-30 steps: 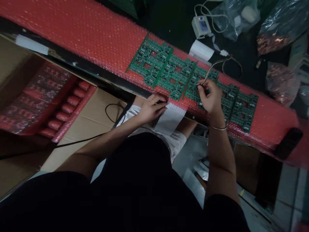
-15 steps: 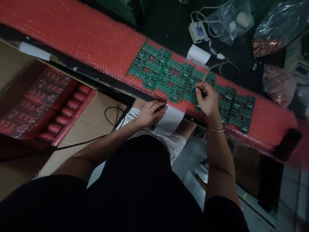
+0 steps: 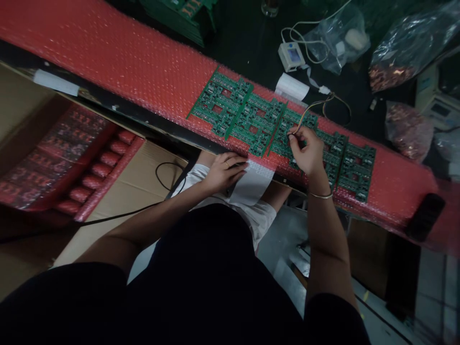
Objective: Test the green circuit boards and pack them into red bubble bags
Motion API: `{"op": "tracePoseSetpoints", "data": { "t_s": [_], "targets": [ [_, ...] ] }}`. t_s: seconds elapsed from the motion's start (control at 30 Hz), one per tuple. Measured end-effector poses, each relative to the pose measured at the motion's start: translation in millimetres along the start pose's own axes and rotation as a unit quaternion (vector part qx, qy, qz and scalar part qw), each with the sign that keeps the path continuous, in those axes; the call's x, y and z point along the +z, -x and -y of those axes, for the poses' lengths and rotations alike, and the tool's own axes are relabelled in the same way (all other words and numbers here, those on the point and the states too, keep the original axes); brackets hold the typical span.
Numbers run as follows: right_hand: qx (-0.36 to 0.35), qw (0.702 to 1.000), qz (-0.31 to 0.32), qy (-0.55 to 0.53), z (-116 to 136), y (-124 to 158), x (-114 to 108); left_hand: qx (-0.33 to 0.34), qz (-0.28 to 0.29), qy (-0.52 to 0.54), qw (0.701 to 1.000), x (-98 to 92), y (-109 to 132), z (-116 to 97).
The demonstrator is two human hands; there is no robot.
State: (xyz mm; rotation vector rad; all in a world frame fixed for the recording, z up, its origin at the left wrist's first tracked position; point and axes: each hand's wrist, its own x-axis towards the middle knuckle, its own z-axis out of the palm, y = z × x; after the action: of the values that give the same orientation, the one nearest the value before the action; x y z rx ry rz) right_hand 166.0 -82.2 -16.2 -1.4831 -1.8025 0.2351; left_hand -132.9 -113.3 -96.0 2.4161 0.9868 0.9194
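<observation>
Several green circuit boards lie in a row on red bubble wrap along the bench. My right hand is over the middle boards, its fingers pinched on the end of a thin multicoloured cable that touches a board. My left hand rests at the bench's near edge, fingers curled over a small dark object beside a white paper strip that hangs off the edge.
The cable runs back to a small white tester box on the dark bench top. Plastic bags of parts lie at the far right. A cardboard box with red-wrapped rolls stands at lower left. A black object lies at right.
My right hand has shifted slightly left along the boards with the cable end. My left hand stays in place at the bench edge.
</observation>
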Motion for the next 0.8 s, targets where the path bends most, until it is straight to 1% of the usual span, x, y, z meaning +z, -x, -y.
{"op": "tracePoseSetpoints", "data": {
  "t_s": [0.07,0.2,0.37,0.43,0.53,0.6,0.67,0.73,0.8],
  "targets": [
    [0.011,1.000,-0.018,-0.009,-3,1,0,-0.012,-0.009,0.014,1.000,0.7,-3,2],
    [0.030,0.998,-0.043,-0.036,-11,2,2,-0.006,-0.038,0.037,0.999,1.8,-7,4],
    [0.040,0.996,-0.046,-0.068,-17,5,7,-0.036,-0.023,0.043,0.998,1.4,-8,0],
    [0.039,0.995,-0.047,-0.075,-18,6,8,-0.033,-0.027,0.061,0.997,-5.8,-10,-5],
    [0.046,0.994,-0.049,-0.085,-20,7,9,-0.018,-0.045,0.094,0.994,-28.1,-20,-16],
    [0.053,0.993,-0.047,-0.090,-19,7,10,-0.028,-0.058,0.102,0.993,-44.0,-38,-22],
    [0.059,0.993,-0.051,-0.094,-17,6,10,-0.039,-0.054,0.105,0.992,-52.2,-67,-24],
    [0.063,0.991,-0.058,-0.098,-15,6,10,-0.024,-0.029,0.115,0.993,-48.4,-105,-21],
    [0.065,0.991,-0.064,-0.102,-13,6,11,0.010,0.003,0.125,0.992,-34.5,-146,-14]
  ]
}}
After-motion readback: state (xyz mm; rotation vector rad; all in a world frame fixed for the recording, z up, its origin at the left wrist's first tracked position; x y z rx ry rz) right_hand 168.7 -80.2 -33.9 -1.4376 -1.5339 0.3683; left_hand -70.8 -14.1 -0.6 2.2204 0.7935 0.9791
